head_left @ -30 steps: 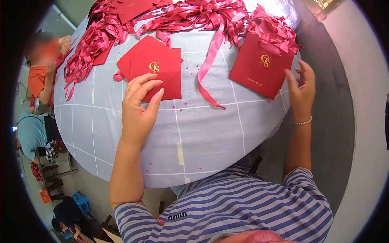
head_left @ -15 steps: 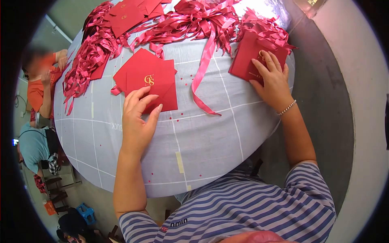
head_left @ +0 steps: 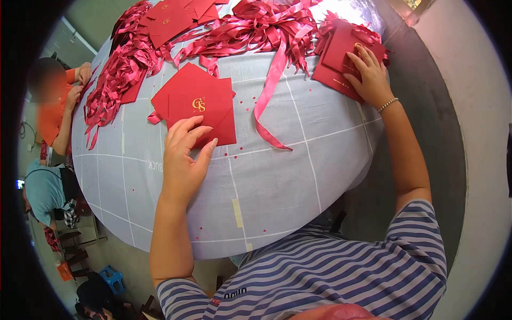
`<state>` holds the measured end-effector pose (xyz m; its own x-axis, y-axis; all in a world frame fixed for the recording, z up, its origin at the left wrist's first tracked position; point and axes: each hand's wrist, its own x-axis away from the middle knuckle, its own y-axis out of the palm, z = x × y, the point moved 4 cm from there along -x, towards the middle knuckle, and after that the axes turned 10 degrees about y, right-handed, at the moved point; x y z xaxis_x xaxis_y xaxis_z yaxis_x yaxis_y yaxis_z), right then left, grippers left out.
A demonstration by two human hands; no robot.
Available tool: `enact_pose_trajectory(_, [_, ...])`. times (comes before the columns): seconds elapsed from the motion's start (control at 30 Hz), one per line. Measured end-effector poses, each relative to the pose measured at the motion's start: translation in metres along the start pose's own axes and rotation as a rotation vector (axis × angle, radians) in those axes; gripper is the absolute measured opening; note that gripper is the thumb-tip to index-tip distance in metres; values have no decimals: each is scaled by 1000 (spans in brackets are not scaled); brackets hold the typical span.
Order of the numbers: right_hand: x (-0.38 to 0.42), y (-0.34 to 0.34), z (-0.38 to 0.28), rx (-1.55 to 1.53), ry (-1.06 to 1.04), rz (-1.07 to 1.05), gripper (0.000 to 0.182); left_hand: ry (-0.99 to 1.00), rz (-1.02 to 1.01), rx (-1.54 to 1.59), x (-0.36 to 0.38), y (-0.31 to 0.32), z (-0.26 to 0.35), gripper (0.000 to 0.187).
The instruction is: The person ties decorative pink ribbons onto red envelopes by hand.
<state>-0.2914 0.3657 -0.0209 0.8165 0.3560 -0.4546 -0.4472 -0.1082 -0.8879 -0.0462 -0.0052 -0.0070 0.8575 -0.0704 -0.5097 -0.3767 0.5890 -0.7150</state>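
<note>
My left hand [head_left: 186, 154] rests by the lower edge of a small fanned pile of red envelopes [head_left: 216, 106] marked with a gold monogram. Its fingers are loosely curved and the thumb stands apart, with the fingertips at the top envelope's edge. My right hand [head_left: 370, 77], with a beaded bracelet on the wrist, lies on the upper red envelope [head_left: 337, 50] of another stack at the right. Its fingers are stretched over that envelope's face. Beneath it, a lower red envelope [head_left: 333, 77] shows, partly uncovered.
Bunches of red ribbon [head_left: 250, 32] cover the far side of the round table [head_left: 272, 197], one strand [head_left: 264, 112] trailing inward. More red envelopes [head_left: 168, 21] lie at the back left. A person in orange [head_left: 50, 120] works at the left edge. A wall [head_left: 442, 80] stands right.
My right hand has moved away from me and to the right, and the upper envelope under it has slid off the lower one. My left hand has barely moved.
</note>
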Motion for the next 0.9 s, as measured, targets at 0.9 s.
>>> enact_pose_trajectory(0.9, [5, 40, 59, -1438, 894, -255, 46, -23, -53, 24, -3, 3, 1, 22])
